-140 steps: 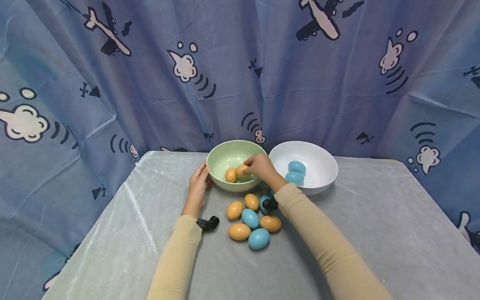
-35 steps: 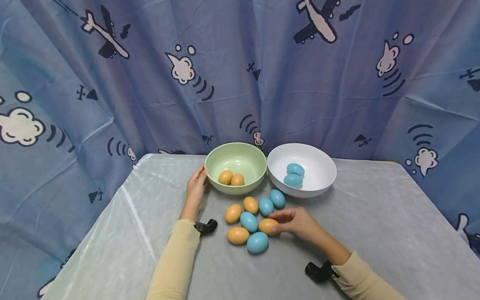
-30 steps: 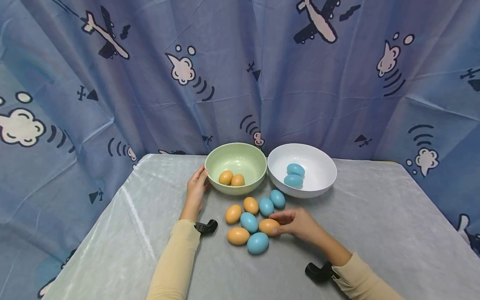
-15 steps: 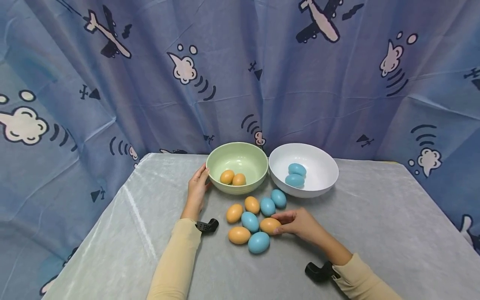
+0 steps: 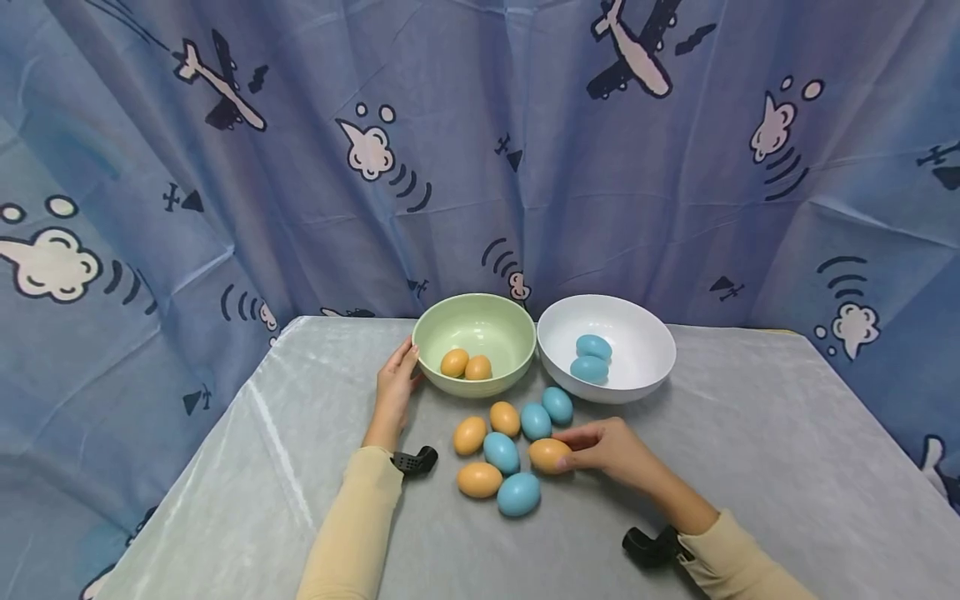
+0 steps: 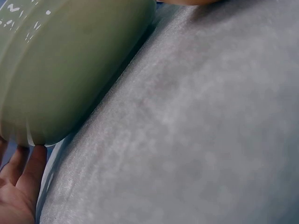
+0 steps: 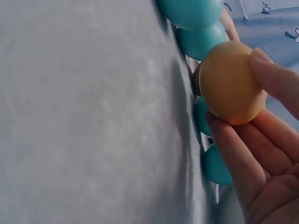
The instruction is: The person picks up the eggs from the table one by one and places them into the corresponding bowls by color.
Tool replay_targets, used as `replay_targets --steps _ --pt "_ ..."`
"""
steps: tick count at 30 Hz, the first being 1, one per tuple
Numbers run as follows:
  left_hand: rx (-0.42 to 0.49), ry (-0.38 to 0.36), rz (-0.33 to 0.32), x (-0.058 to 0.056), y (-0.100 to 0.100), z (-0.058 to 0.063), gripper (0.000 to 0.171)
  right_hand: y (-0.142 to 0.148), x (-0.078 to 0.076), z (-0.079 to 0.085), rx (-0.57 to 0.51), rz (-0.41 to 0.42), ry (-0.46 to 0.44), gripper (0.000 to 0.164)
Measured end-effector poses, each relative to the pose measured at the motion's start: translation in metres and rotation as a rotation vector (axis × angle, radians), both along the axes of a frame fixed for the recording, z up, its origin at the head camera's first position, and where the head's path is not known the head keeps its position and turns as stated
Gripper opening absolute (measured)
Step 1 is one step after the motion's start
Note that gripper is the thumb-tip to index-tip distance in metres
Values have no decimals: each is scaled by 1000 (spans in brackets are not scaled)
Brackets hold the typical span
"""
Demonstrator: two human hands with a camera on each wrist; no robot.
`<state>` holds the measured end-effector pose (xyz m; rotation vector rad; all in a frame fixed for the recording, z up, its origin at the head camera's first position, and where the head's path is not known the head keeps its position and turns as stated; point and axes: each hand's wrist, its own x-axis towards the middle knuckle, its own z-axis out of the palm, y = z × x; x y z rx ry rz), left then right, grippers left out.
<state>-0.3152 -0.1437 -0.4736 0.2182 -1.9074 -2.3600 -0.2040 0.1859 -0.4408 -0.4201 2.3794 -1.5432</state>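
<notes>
My right hand point(image 5: 615, 450) pinches an orange egg point(image 5: 549, 457) between thumb and fingertips at the right side of a group of orange and blue eggs. In the right wrist view, that egg point(image 7: 232, 83) sits between the thumb and several fingers, with blue eggs point(image 7: 191, 11) behind it. My left hand point(image 5: 393, 392) rests against the left outer side of a green bowl point(image 5: 506, 333). In the left wrist view, fairly straight fingers point(image 6: 32, 168) touch the bowl's wall point(image 6: 70, 70). Two orange eggs point(image 5: 454, 362) lie inside this bowl.
A white bowl point(image 5: 641, 350) holding two blue eggs point(image 5: 590, 369) stands right of the green one. Loose on the grey tablecloth point(image 5: 247, 517) lie several blue eggs point(image 5: 518, 494) and three other orange eggs point(image 5: 479, 481). A patterned blue curtain point(image 5: 600, 208) hangs behind.
My right hand released an orange egg in the green bowl and came back to the group. It now holds another orange egg, shifted slightly right. My left hand stays at the bowl.
</notes>
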Motion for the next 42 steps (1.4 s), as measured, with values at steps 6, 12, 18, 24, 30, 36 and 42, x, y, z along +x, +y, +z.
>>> replay_targets --steps 6,12,18,24,30,36,42 --pt "2 8 -3 0 1 -2 53 6 -2 6 17 -10 10 45" --pt "-15 -10 -11 -1 -1 0 53 4 -6 15 13 -41 5 46" --pt "-18 17 -21 -2 -4 0 55 1 -9 27 11 -70 -2 49" --pt "-20 4 -25 0 -3 -1 55 -2 -13 40 12 -83 11 50" --pt "-7 9 -30 4 -5 -5 54 -11 -22 50 49 -100 10 50" --pt "-16 -3 -45 6 -5 -7 53 -21 -37 60 76 -107 63 50" --pt "-17 14 -37 1 -4 -4 51 -32 -55 73 80 -156 46 53"
